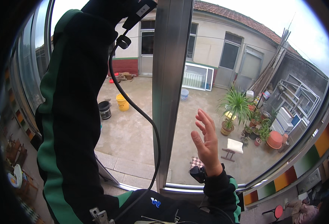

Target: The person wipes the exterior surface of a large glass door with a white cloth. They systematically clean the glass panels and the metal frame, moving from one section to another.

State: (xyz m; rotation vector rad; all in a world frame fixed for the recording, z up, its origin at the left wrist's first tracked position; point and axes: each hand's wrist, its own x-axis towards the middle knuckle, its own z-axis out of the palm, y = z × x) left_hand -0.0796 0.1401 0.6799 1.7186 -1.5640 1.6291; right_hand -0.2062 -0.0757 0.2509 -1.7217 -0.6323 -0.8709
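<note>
My right hand (208,142) is raised before the right-hand window pane, palm turned towards the left. It holds nothing; the thumb stands apart from the fingers, and a black device (198,174) is strapped at the wrist. My left arm, in a black sleeve (74,112) with a green stripe, reaches up along the left side. The left hand is out of view past the top edge; near its wrist a black device (137,14) with a label shows. From there a black cable (154,126) hangs down to my jacket. Between both arms stands a metal window post (170,84).
Outside lies a concrete yard with a yellow bucket (122,102), a black bucket (105,110), a potted plant (227,128) and a folding stool (234,146). White window frames (209,79) lean on the far wall. Indoors at lower right, a person (304,211) sits near a red-topped stool (278,211).
</note>
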